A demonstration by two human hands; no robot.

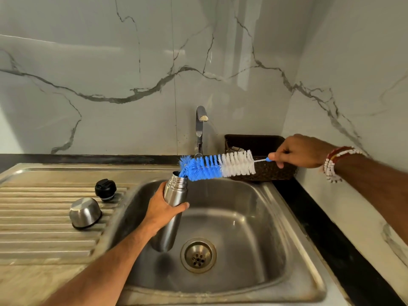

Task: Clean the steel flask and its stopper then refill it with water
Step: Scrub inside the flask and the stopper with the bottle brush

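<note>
My left hand (162,209) grips the steel flask (173,205) around its upper body, holding it upright over the sink (254,217) with its mouth open. My right hand (298,151) pinches the thin handle of a blue and white bottle brush (217,165). The brush lies almost level, and its blue tip touches the flask's mouth. The black stopper (105,189) stands on the ribbed draining board (39,217). The steel cup lid (85,213) lies upside down in front of the stopper.
The tap (200,129) rises behind the sink, and a thin stream falls from its spout. A dark woven basket (260,157) sits at the back right corner, behind the brush. The drain (198,255) is in the basin's middle. Marble walls close the back and right.
</note>
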